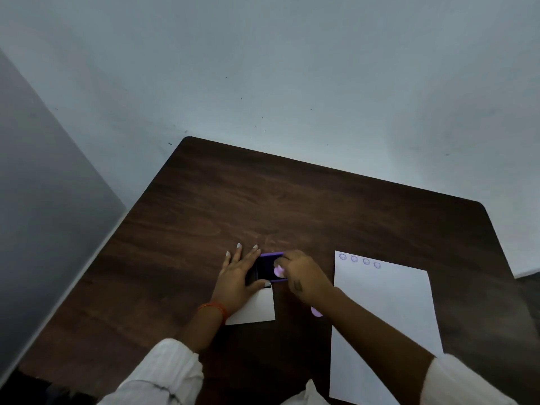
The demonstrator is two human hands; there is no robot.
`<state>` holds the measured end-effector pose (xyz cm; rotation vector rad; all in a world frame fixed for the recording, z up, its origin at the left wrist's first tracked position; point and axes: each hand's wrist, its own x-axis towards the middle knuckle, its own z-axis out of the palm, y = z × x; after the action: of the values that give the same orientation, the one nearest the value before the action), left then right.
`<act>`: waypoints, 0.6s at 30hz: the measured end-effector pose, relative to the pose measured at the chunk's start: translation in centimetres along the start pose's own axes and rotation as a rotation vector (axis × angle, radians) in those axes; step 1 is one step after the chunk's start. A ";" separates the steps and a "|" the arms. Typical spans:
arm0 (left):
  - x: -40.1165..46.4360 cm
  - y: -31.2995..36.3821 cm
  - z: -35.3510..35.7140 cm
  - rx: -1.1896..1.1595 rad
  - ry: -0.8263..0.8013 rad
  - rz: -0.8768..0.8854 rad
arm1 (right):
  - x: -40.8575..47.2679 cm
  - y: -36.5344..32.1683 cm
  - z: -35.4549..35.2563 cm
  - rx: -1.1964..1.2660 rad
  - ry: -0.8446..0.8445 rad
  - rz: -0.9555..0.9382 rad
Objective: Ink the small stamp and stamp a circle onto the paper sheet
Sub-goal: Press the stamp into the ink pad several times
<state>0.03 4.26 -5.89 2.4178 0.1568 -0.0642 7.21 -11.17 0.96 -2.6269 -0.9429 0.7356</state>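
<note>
A purple ink pad [267, 268] with a dark inking face lies open on the brown table [263, 200]. My left hand [238, 277] rests flat along its left side, fingers spread, steadying it. My right hand [304, 277] pinches a small lilac stamp [279, 270] and holds it down on the right part of the pad. The white paper sheet [382, 325] lies to the right, with several purple circle prints [360, 260] in a row along its top edge.
A small white card [257, 308] lies under and just below the ink pad. A lilac round piece [316, 312] peeks out under my right forearm. A pale wall runs close behind the table's far edge.
</note>
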 end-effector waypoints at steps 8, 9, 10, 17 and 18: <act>0.0 0.1 0.0 -0.005 -0.012 -0.004 | -0.1 -0.5 1.4 -0.075 0.161 -0.048; 0.0 0.1 0.0 0.000 -0.011 -0.002 | -0.1 -0.5 1.6 -0.053 0.185 -0.034; -0.1 0.0 0.0 0.005 -0.011 -0.001 | -0.2 -0.3 1.7 -0.045 0.190 -0.037; 0.0 0.0 0.0 0.008 -0.016 0.001 | 0.4 1.0 -0.3 -0.198 0.007 -0.257; 0.0 0.1 0.0 0.009 -0.017 0.003 | 0.5 0.9 0.0 -0.167 0.027 -0.220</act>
<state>0.02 4.22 -5.81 2.4259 0.1458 -0.0843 8.04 -11.48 0.43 -2.6048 -1.3117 0.5885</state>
